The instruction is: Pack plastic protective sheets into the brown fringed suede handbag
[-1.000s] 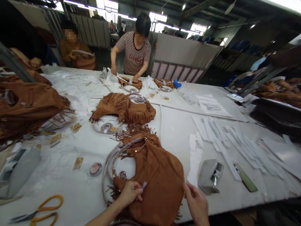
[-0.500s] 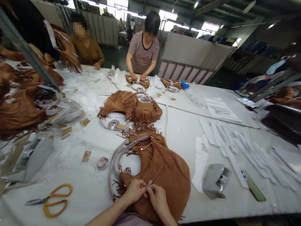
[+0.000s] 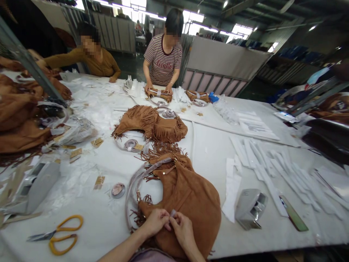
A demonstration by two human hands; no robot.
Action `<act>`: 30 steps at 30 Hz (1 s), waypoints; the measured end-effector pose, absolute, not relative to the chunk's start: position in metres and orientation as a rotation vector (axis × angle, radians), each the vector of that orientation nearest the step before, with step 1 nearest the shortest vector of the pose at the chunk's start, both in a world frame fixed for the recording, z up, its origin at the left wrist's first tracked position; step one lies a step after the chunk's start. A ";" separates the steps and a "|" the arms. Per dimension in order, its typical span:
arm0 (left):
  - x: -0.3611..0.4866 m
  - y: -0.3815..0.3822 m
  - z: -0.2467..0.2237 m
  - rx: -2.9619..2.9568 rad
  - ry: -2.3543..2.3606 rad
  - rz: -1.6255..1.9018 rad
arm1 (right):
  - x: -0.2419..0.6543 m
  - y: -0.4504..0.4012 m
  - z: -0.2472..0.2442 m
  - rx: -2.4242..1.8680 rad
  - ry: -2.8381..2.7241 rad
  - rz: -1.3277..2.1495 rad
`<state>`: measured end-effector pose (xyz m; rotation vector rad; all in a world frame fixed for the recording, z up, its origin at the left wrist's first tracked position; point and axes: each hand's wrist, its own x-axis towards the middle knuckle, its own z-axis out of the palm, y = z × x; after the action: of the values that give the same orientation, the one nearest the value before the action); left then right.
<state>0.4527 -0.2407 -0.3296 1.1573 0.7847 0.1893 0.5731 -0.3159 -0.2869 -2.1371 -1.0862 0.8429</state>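
Scissors (image 3: 60, 234), orange-handled: left of the near brown bag (image 3: 200, 196). Small round item (image 3: 118, 190): nearer the bag, same side. Left hand (image 3: 156, 222), ours: over the bag's left part, fingertips pinched on a small pale strip (image 3: 172, 213). Right hand (image 3: 183, 226), ours: over the bag, fingertips pinched on that strip. The bag we have lies on the white table (image 3: 207, 153). Grey dispenser (image 3: 249, 209): just right of the bag. Green flat item (image 3: 296, 215): farther right.

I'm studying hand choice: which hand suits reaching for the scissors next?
Probably the left hand: it is nearer the scissors, whose orange handles face it. The right hand is farther off, over the brown bag.
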 end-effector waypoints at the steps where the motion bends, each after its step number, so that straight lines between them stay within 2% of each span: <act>1: 0.453 -0.242 -0.331 1.144 0.788 0.204 | 0.573 -0.316 -0.286 -2.133 -1.100 0.853; 7: 0.461 -0.248 -0.336 1.138 0.876 0.308 | 0.576 -0.320 -0.292 -2.139 -1.111 0.868; 13: 0.453 -0.244 -0.321 1.494 0.730 0.193 | 0.577 -0.325 -0.291 -2.077 -1.116 0.912; 18: 0.442 -0.235 -0.312 1.816 0.638 0.248 | 0.576 -0.322 -0.284 -2.051 -1.183 0.934; 23: 0.444 -0.242 -0.313 1.763 0.760 0.310 | 0.579 -0.317 -0.273 -1.961 -1.281 0.971; 25: 0.446 -0.246 -0.314 1.668 0.835 0.318 | 0.584 -0.315 -0.270 -1.961 -1.274 0.930; 30: 0.449 -0.249 -0.320 1.477 0.963 0.315 | 0.596 -0.315 -0.263 -2.164 -1.016 0.564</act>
<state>0.4489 -0.2491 -0.3203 1.4771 0.9628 0.3149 0.5963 -0.3150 -0.2630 -2.1635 -1.0159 0.5644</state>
